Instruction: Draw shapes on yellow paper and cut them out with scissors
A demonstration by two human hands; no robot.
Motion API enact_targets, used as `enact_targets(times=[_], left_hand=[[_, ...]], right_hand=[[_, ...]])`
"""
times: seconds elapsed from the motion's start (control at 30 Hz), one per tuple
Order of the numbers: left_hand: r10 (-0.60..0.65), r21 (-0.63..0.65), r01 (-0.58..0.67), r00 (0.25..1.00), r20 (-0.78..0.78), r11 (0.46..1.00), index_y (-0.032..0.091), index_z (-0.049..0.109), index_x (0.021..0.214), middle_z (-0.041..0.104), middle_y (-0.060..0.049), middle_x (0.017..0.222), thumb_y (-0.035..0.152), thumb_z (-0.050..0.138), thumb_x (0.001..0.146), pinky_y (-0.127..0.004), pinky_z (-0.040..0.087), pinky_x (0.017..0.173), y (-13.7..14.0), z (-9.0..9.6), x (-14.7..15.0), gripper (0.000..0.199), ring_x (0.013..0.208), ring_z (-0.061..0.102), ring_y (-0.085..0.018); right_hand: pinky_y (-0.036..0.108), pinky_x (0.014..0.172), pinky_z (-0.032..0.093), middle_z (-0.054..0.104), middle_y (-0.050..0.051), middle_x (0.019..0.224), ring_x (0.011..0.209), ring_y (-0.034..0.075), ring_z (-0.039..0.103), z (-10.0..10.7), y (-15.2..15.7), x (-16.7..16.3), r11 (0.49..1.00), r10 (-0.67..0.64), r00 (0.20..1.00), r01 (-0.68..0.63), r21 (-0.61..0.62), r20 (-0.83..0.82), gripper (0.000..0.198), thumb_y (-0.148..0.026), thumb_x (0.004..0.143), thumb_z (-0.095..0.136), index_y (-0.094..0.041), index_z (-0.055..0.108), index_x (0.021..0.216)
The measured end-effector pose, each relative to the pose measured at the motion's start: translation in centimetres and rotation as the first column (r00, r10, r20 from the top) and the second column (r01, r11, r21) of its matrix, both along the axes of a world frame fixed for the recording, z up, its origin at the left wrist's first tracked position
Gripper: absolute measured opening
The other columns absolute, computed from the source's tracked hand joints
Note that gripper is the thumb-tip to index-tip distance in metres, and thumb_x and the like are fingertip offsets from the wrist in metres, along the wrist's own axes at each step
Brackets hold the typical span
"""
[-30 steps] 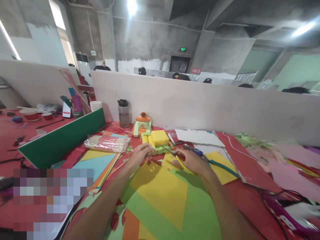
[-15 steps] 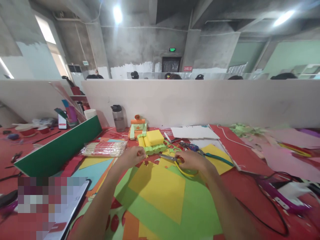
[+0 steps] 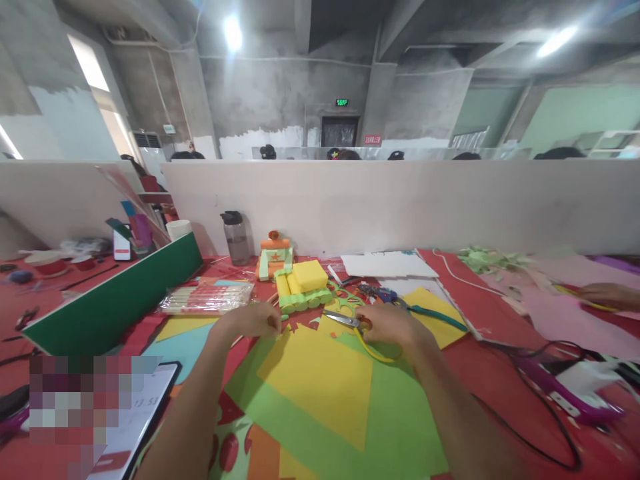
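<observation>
My right hand holds a pair of scissors with yellow handles, blades pointing left above paper scraps. My left hand hangs over the far left corner of a yellow sheet, its fingers bent together. Whatever lies between those fingertips, if anything, is too small to make out. Beneath the yellow sheet spreads a larger green sheet. Just beyond both hands sits a yellow block model with rolled paper and a scalloped green edge. An orange and pale green paper model stands behind it.
Bagged white sticks, a green board and a water bottle are on the left. Teal-handled pliers or scissors lie at right, near a purple glue gun with a black cable. Another person's hand reaches in far right.
My left hand has shifted slightly left and lower. The scissors in my right hand moved a little to the right. Another person's hand has come into view at the far right.
</observation>
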State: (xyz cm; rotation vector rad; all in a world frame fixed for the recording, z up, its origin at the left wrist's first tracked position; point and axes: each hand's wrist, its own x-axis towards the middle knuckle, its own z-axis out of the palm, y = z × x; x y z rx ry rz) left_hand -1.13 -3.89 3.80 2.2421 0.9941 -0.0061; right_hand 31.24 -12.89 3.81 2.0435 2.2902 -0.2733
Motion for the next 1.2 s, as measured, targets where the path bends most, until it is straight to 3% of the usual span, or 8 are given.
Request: enact_targets(times=[0.2, 0.4, 0.5, 0.67, 1.0, 1.1, 1.2], left_hand=[[-0.072, -0.007, 0.072, 0.997, 0.004, 0.997, 0.021, 0.071, 0.08, 0.071, -0.003, 0.081, 0.025, 0.062, 0.07, -0.025, 0.041, 0.059, 0.4, -0.8, -0.1, 0.014, 0.073, 0.063, -0.021], [-0.087, 0.045, 0.083, 0.991, 0.104, 0.996, 0.021, 0.068, 0.079, 0.07, -0.003, 0.086, 0.023, 0.06, 0.074, -0.025, 0.042, 0.063, 0.1, -0.9, 0.1, 0.009, 0.077, 0.063, -0.02], [-0.086, 0.053, 0.077, 0.976, 0.199, 0.996, 0.02, 0.067, 0.085, 0.07, -0.004, 0.088, 0.027, 0.057, 0.081, -0.025, 0.042, 0.063, -0.4, -0.5, 0.7, 0.013, 0.074, 0.063, -0.018], [-0.108, 0.054, 0.1, 0.976, 0.188, 0.994, 0.021, 0.065, 0.086, 0.069, -0.004, 0.082, 0.03, 0.053, 0.086, -0.025, 0.042, 0.06, -1.0, 0.1, 1.3, 0.015, 0.071, 0.063, -0.018], [-0.054, -0.024, 0.058, 0.987, 0.149, 0.998, 0.021, 0.068, 0.082, 0.074, -0.005, 0.085, 0.031, 0.061, 0.078, -0.028, 0.048, 0.069, 0.3, -0.4, -1.0, 0.014, 0.081, 0.069, -0.022], [-0.04, -0.007, 0.04, 0.996, 0.083, 0.999, 0.021, 0.072, 0.084, 0.075, -0.004, 0.084, 0.033, 0.064, 0.075, -0.028, 0.049, 0.069, 0.4, -0.1, -1.9, 0.017, 0.08, 0.07, -0.023], [-0.033, -0.116, 0.038, 0.999, 0.041, 0.993, 0.022, 0.073, 0.086, 0.077, -0.005, 0.089, 0.029, 0.066, 0.069, -0.028, 0.051, 0.071, 0.3, -0.2, -2.4, 0.019, 0.087, 0.071, -0.025]], right_hand=[[0.027, 0.056, 0.029, 0.073, 0.004, 0.083, 0.076, 0.023, 0.068, 0.2, -0.1, -0.6, 1.0, -0.01, 1.0, 0.01, 0.001, 0.015, 0.022, -0.017, 0.071, 0.07, -0.025, 0.072, 0.091], [0.029, 0.069, 0.038, 0.075, 0.011, 0.102, 0.096, 0.029, 0.068, 0.6, -0.1, -0.7, 0.997, -0.066, 0.997, 0.064, 0.038, 0.046, 0.024, -0.021, 0.083, 0.064, -0.025, 0.075, 0.104], [0.029, 0.071, 0.039, 0.075, 0.01, 0.102, 0.098, 0.028, 0.068, 0.7, -0.1, -1.4, 0.997, -0.035, 0.999, 0.034, 0.071, 0.018, 0.023, -0.029, 0.089, 0.06, -0.026, 0.073, 0.108], [0.027, 0.071, 0.039, 0.075, 0.008, 0.096, 0.092, 0.025, 0.068, -0.1, 0.6, -2.8, 0.988, 0.065, 0.998, -0.06, 0.144, -0.028, 0.022, -0.029, 0.092, 0.058, -0.023, 0.07, 0.108], [0.026, 0.061, 0.032, 0.076, 0.006, 0.092, 0.079, 0.02, 0.066, -0.2, 2.0, -0.2, 0.924, -0.185, 0.977, 0.209, 0.319, -0.105, 0.021, -0.029, 0.096, 0.05, -0.023, 0.07, 0.099], [0.025, 0.061, 0.032, 0.076, 0.005, 0.089, 0.077, 0.02, 0.065, -0.4, 2.2, 0.0, 0.909, -0.201, 0.97, 0.236, 0.344, -0.136, 0.02, -0.03, 0.096, 0.051, -0.023, 0.07, 0.096], [0.025, 0.061, 0.033, 0.076, 0.004, 0.086, 0.076, 0.019, 0.066, -0.7, 2.4, -0.2, 0.912, -0.159, 0.973, 0.21, 0.352, -0.167, 0.02, -0.031, 0.096, 0.051, -0.023, 0.07, 0.093]])
